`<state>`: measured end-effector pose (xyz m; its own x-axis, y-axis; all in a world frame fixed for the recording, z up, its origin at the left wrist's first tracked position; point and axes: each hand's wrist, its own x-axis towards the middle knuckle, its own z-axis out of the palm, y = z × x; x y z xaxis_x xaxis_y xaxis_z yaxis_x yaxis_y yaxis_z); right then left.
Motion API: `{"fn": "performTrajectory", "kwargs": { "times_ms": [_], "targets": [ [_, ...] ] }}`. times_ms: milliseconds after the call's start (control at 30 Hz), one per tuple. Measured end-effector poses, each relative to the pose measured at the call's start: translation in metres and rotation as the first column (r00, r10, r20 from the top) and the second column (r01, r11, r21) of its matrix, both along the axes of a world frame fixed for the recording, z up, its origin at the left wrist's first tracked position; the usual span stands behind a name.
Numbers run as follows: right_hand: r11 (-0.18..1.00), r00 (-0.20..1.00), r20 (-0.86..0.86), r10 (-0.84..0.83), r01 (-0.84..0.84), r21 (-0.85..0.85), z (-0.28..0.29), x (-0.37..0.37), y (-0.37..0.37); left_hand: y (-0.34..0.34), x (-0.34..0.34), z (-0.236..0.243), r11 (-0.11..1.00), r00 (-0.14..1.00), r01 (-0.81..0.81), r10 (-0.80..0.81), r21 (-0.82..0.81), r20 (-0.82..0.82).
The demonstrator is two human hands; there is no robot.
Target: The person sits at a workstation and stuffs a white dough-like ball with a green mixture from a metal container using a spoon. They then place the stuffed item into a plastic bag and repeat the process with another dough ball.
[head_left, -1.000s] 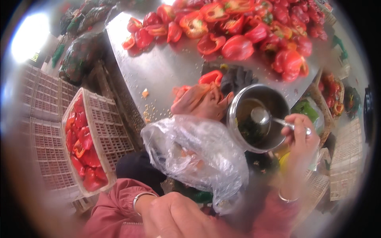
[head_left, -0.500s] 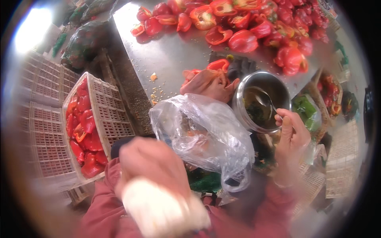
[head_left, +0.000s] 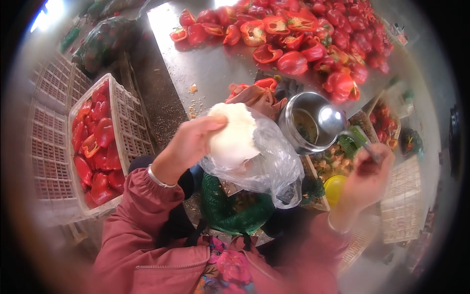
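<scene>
My left hand (head_left: 183, 147) grips a piece of white bread (head_left: 232, 134) with a ragged, torn-looking edge, thumb on top. The bread is above a clear plastic bag (head_left: 276, 171) at the table's near edge. In my right hand (head_left: 367, 174) is a metal spoon (head_left: 329, 119), its shiny bowl raised over the right side of a round steel pot (head_left: 288, 128). Dark greens in liquid show inside the pot. Behind the bag lies a crumpled orange-pink glove or cloth (head_left: 259, 99), with red pepper pieces beside it.
Halved red peppers (head_left: 293, 61) are heaped on the metal table (head_left: 215, 66). At left stands a white crate (head_left: 129, 122) of red peppers. A green net bag (head_left: 235, 213) sits between my knees. On the right are a yellow bowl (head_left: 334, 188) and another crate (head_left: 401, 206).
My left hand has moved away from me with the bread, from low near my body to above the plastic bag. My right hand has lifted the spoon out of the pot.
</scene>
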<state>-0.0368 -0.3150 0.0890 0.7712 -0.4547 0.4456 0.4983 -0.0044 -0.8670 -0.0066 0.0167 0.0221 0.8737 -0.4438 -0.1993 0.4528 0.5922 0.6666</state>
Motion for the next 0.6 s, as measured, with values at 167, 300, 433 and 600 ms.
{"fn": "performTrajectory", "kwargs": {
  "times_ms": [167,300,433,600],
  "targets": [
    [0.897,0.944,0.116,0.309,-0.249,-0.364,0.031,-0.038,0.020,-0.031,0.017,0.008,0.992,0.999,-0.023,0.027,-0.123,0.026],
    [0.664,0.965,-0.088,0.248,-0.236,-0.709,0.047,-0.058,0.059,-0.045,0.025,0.026,0.980,0.999,-0.029,0.037,-0.197,0.038],
    [0.449,0.959,-0.161,0.233,-0.253,-0.857,0.025,-0.043,0.084,-0.042,0.040,0.016,0.968,0.994,0.022,0.005,-0.250,0.106],
    [0.452,0.984,-0.156,-0.090,-0.100,-0.886,0.000,-0.020,0.063,-0.047,0.031,0.020,0.987,0.966,0.015,-0.056,0.163,0.251]
  ]
}}
